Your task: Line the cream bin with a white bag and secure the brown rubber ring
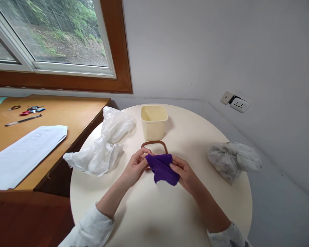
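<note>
A purple cloth [162, 168] is stretched between my two hands above the round table. My left hand [137, 165] pinches its upper left corner between thumb and fingers. On the other side, my right hand [184, 172] grips its right edge, the thumb lying on top. The cloth has a fold across its upper part and a lower edge that hangs loose. Just behind it lies a brown ring-shaped frame [154, 142] with rounded corners, partly hidden by my left hand and the cloth. Beyond that stands a cream plastic bin [154, 127], upright with its top open.
A crumpled white plastic bag [100, 151] covers the left of the round table [149, 209]. Near the right edge sits a knotted plastic bag [233, 159]. The wooden desk [84, 115] at left bears papers [28, 154], a pen [23, 120] and keys [33, 109].
</note>
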`<state>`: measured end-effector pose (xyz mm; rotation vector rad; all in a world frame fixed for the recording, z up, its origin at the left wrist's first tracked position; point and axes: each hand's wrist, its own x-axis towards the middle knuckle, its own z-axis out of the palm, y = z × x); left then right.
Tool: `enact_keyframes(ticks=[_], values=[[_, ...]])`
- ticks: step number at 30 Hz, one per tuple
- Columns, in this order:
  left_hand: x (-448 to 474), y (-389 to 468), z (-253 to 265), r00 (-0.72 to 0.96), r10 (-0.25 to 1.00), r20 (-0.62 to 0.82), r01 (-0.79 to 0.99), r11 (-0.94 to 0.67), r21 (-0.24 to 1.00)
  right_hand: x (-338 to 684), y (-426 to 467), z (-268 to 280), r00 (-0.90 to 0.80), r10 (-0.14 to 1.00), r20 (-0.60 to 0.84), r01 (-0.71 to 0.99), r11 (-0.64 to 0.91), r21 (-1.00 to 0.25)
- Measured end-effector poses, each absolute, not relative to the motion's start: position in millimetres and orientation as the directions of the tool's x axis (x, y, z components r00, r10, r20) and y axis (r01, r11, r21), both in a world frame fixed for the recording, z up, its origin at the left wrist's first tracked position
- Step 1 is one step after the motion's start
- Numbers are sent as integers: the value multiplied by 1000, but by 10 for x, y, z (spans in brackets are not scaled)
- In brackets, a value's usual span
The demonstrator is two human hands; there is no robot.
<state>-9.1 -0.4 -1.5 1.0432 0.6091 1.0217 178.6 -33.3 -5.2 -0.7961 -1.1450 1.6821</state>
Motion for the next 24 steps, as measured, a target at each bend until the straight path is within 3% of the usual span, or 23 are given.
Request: enact_keyframes(ticks=[14,21,24], values=[[-112,-36,10,484,874,45,-286,109,952,1774,-293,-190,-262,964,-45,-175,-93,-980],[-153,-17,8,513,854,85,-296,84,951,1826,-292,-146,-127,984,124,-182,99,-978],[-161,-22,7,528,846,81,-296,93,951,1842,-312,-80,-202,971,129,-193,89,-977]])
